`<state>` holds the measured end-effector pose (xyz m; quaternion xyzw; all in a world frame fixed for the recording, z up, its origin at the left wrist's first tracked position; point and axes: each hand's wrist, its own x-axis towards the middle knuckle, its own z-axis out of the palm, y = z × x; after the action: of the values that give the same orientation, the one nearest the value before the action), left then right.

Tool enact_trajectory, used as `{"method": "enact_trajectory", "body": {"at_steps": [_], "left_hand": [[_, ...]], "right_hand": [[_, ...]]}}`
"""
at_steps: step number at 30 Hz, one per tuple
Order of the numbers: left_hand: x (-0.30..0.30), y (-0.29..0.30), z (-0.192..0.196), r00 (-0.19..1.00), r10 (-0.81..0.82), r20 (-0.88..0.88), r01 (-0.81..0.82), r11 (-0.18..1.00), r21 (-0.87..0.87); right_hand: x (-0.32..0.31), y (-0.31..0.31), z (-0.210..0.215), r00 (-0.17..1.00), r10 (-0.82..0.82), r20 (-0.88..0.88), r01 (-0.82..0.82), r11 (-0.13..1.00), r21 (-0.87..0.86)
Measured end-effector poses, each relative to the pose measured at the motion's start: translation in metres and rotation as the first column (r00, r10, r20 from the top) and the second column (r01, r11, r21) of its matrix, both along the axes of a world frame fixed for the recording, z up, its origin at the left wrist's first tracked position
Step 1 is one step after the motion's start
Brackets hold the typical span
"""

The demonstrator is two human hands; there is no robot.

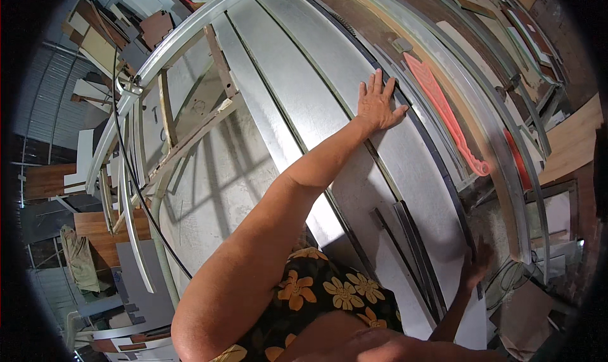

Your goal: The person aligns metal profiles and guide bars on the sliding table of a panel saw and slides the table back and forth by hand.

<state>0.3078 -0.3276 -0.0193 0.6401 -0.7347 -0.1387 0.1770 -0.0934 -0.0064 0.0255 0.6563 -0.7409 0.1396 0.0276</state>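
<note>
My left hand [379, 104] lies flat and open, fingers spread, palm down on the grey panel [405, 153] that runs across the saw table [278, 77] from about twelve o'clock down to five o'clock. My right hand [476, 264] is low at about four o'clock, fingers loosely spread against the near right edge of the same panel; it grips nothing that I can see, though shadow hides the fingertips.

The panel is a long, broad sheet, pale matt grey with a dark thin edge, lying flat on the ribbed metal bed and running lengthwise along its grooves. I judge it stiff but fairly heavy, the sort of board that will slide on the smooth metal rather than lift easily (one flat palm would not hold it if it tipped). The face looks slick, so pressure from above steers it better than a pinch; to carry it, I would take it by the two long edges, well apart.

A dark narrow offcut strip [415, 248] lies on the panel near five o'clock. At two o'clock, beyond the panel, an orange push stick [443, 112] rests along the fence rail [500, 140]. Board scraps [107, 39] pile up at ten o'clock, across the concrete floor [215, 172].
</note>
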Motion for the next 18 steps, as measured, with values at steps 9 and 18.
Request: {"method": "enact_trajectory", "body": {"at_steps": [9, 18], "left_hand": [[0.003, -0.011, -0.005, 0.999, 0.014, 0.034, -0.013, 0.999, -0.029], [0.026, -0.034, -0.014, 0.998, 0.049, 0.049, -0.047, 0.998, -0.046]], "right_hand": [[-0.056, 0.036, -0.039, 0.999, 0.025, 0.047, -0.024, 0.999, -0.029], [-0.020, -0.006, -0.033, 0.995, 0.002, 0.096, 0.002, 0.999, -0.042]]}}
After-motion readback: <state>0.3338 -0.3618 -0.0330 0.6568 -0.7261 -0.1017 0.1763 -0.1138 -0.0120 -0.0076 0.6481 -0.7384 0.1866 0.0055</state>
